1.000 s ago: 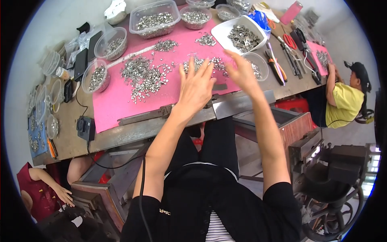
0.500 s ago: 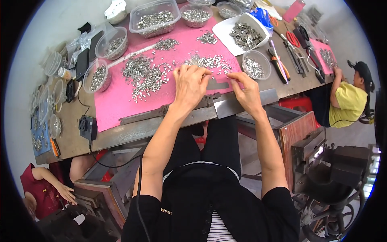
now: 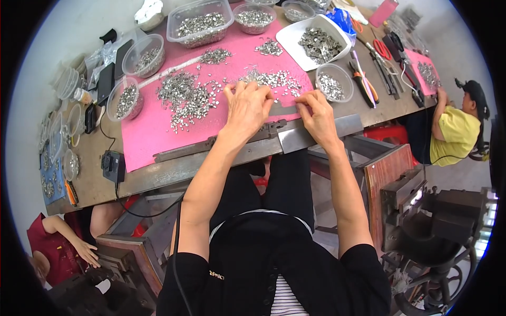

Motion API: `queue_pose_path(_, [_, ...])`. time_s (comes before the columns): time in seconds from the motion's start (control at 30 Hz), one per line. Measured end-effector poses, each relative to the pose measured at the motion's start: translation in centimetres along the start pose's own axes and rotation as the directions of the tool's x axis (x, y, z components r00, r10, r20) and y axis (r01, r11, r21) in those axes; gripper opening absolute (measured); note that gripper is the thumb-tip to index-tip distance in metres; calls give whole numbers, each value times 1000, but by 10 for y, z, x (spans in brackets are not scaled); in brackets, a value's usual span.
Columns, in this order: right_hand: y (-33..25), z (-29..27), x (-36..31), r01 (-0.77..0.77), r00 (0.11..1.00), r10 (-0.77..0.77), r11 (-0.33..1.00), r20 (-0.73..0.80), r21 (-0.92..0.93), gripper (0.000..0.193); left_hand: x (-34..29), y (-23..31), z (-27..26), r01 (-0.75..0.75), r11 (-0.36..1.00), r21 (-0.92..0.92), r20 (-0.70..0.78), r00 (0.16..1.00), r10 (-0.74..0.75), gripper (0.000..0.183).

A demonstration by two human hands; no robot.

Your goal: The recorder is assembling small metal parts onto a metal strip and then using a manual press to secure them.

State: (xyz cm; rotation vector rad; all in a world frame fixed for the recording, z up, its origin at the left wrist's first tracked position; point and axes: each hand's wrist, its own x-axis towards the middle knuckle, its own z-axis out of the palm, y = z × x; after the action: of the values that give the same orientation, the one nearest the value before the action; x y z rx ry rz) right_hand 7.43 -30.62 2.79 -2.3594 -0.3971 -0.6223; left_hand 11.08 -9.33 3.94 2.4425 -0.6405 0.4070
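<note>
My left hand (image 3: 247, 108) is closed above the near edge of the pink mat (image 3: 153, 134), its fingers bent down over small silvery metal pieces (image 3: 279, 79). To its right, my right hand (image 3: 319, 117) is closed in a pinch, thumb against forefinger. Whatever either set of fingertips holds is hidden or too small to name. A flat grey metal strip (image 3: 284, 110) lies between the two hands. Just below them, a dark metal bar (image 3: 253, 136) runs along the table edge, with a shiny metal plate (image 3: 298, 139) at its right. A larger heap of metal pieces (image 3: 182, 92) spreads left of my left hand.
Clear plastic tubs (image 3: 334, 83) of metal pieces and a white tray (image 3: 291, 45) ring the mat. Pliers (image 3: 362, 81) lie at the right. A black adapter box (image 3: 113, 167) sits at the left edge. One person (image 3: 456, 126) works at the right, another (image 3: 58, 245) at lower left.
My right hand has shifted slightly left, with its fingers drawn closer together. My left hand stays in nearly the same place, and the heaps look the same.
</note>
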Motion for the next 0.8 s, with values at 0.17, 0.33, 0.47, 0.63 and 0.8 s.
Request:
queue_pose_path(0.17, [1, -2, -2, -84, 996, 87, 992, -28, 93, 12, 1, 0, 1, 8, 1000, -13, 8, 1000, -7, 12])
queue_pose_path(0.33, [0, -1, -6, -52, 995, 64, 988, -76, 142, 11, 2, 4, 11, -18, 1000, 2, -37, 999, 18, 13])
queue_pose_path(0.47, [-3, -1, -4, -192, 978, 207, 952, -37, 237, 12, 1, 7, 15, -48, 998, 34, -65, 997, 50, 9])
queue_pose_path(0.63, [2, 15, -5, -53, 987, 51, 999, -151, -7, 14, -1, 6, 15, -85, 995, 46, -66, 994, 88, 10])
queue_pose_path(0.8, [2, 20, -2, -64, 988, 49, 993, -147, -97, 13, -5, 3, 13, -72, 996, 50, -95, 993, 77, 7])
